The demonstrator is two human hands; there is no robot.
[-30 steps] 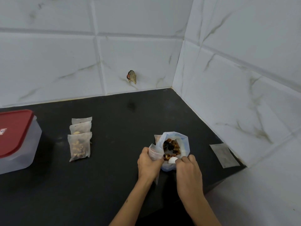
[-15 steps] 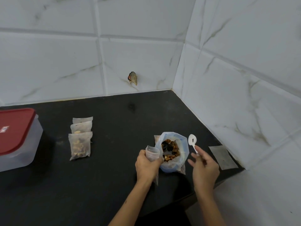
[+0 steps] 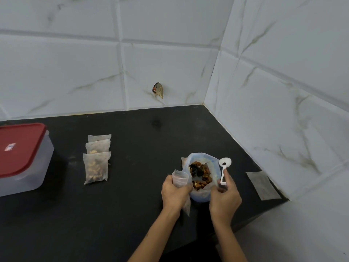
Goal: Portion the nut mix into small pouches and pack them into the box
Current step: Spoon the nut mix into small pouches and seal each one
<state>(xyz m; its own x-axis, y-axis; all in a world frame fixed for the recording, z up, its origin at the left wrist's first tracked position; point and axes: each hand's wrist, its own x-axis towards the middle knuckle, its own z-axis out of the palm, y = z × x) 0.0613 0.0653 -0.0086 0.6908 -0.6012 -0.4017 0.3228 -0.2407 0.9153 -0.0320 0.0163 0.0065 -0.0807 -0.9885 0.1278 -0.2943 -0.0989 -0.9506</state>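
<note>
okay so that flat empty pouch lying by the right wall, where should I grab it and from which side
Take the empty pouch by its near short edge, coming in from the counter's front edge with the fingers low. It lies flat on the black counter with its far side close to the tiled wall, so that side looks cramped. Pinching an edge should lift it more easily than pressing from above.

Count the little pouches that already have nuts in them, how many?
3, overlapping in a row on the black counter, right of the red-lidded box: front pouch, middle pouch, back pouch. The back one is mostly covered; more could hide beneath.
</note>
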